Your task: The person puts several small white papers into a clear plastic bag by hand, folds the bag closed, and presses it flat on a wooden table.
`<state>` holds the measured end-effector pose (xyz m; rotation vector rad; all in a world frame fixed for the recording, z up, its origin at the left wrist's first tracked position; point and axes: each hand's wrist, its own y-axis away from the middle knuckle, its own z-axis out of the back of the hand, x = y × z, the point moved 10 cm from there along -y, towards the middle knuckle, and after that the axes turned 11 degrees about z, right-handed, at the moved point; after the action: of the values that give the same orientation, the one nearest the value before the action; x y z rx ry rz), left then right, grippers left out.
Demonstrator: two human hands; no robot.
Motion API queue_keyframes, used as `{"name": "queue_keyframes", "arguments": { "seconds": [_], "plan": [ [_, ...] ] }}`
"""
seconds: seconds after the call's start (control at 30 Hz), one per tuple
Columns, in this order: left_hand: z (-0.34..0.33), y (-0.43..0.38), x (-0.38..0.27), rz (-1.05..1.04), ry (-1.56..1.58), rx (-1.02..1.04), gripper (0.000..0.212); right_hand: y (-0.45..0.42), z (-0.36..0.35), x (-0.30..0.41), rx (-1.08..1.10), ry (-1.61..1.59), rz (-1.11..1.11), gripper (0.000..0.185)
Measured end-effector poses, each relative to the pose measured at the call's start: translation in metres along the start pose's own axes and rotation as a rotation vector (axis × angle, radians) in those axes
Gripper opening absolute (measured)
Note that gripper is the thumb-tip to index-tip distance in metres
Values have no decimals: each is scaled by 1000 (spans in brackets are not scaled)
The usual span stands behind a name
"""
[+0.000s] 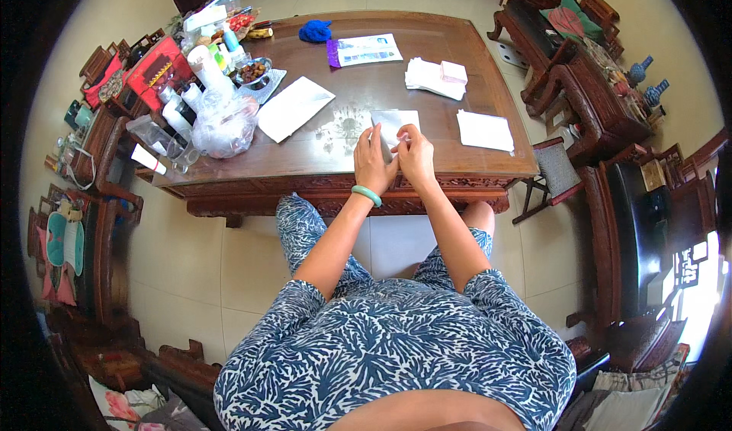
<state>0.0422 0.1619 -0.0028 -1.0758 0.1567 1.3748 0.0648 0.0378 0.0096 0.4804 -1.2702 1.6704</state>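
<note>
My left hand (372,159), with a green bangle (366,195) at the wrist, rests on a white and grey paper sheet (394,121) near the wooden table's front edge. On the sheet's right side, my right hand (416,156) pinches a small pale piece between thumb and fingers; what it is cannot be told. To the right lies a stack of white sheets (485,130). Farther back is another white stack (426,79) with a small pinkish block (453,72) on it. A larger white sheet or packet (295,108) lies to the left.
Bottles, a knotted clear plastic bag (225,123), a dish of brown dried fruit (253,72) and a red box (159,72) crowd the table's left side. At the back are a blue cloth (315,31) and a purple-and-white packet (366,50). The wooden table (343,171) has a carved front edge.
</note>
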Motion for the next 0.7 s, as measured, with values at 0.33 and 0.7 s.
{"name": "queue_keyframes", "arguments": {
  "seconds": [0.33,0.7],
  "plan": [
    [-8,1,-17,-62,-127,-33,60,3,15,-30,13,23,-49,27],
    [-5,-2,-25,-86,-81,-29,64,3,41,-41,4,149,-26,19]
  ]
}}
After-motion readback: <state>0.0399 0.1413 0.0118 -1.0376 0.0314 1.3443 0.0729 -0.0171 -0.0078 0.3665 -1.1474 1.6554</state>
